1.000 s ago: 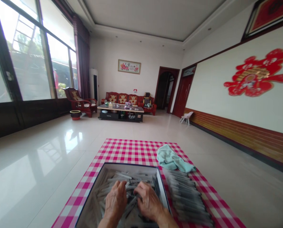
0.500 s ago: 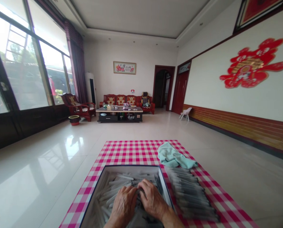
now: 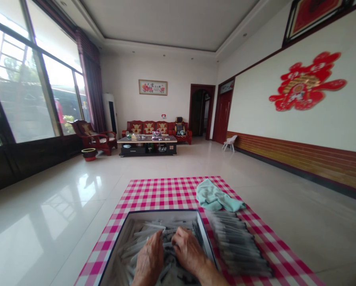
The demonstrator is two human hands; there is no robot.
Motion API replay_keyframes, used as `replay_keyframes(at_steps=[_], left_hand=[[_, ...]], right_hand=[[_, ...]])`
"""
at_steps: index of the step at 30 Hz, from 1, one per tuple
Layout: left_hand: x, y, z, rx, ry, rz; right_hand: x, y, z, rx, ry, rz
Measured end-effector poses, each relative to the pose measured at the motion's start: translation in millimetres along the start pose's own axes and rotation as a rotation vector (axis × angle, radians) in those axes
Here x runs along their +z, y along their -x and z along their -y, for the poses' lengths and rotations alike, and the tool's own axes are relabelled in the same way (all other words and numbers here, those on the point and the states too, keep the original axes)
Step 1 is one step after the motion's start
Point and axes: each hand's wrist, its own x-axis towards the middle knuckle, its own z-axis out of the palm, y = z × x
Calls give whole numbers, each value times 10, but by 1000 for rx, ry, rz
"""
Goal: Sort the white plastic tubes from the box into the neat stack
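Observation:
Both hands are inside a shallow, dark-rimmed box (image 3: 162, 210) of translucent whitish tubes (image 3: 132, 243) that look like pen barrels, mixed with slim dark pieces. My left hand (image 3: 149, 256) is at the middle of the box with its fingers pressed together; anything in them is hidden. Just right of it, my right hand (image 3: 189, 251) has curled fingers over the pieces, and what it pinches is too small to make out. A gap separates the fingertips of the two hands. Outside the box on the right lies a blurred row of dark, pen-like sticks (image 3: 239, 244), side by side.
A pink-and-white checked cloth (image 3: 155, 193) covers the table. Behind the row of sticks lies a crumpled mint-green cloth (image 3: 217, 197). Farther off stand a low coffee table (image 3: 148, 140), a wooden sofa and a small chair (image 3: 230, 143).
My hands were together at the fingertips and have now moved apart, the left one slightly to the left. The whole view has shifted a little.

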Motion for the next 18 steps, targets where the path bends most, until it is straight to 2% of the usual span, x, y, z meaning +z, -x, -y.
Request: replay_keyframes(at_steps=[2,5,8,12,14,16,18], left_hand=[[-50,-25,-29,-39,-10,22],[-127,-58,-71,-102,-17,135],[-150,-65,-87,-110,-5,203],[-90,-33,-62,-60,4,130],[-62,-19,-44,-11,4,77],[-60,-18,-38,20,2,47],[-88,-34,-51,19,12,69]], right_hand=[[3,-1,19,0,46,36],[20,9,29,12,90,60],[46,21,28,15,94,53],[35,15,40,-2,86,22],[4,-3,30,-4,45,-76],[-25,-28,-2,-21,-45,-241],[-40,-56,-53,-54,-157,-423]])
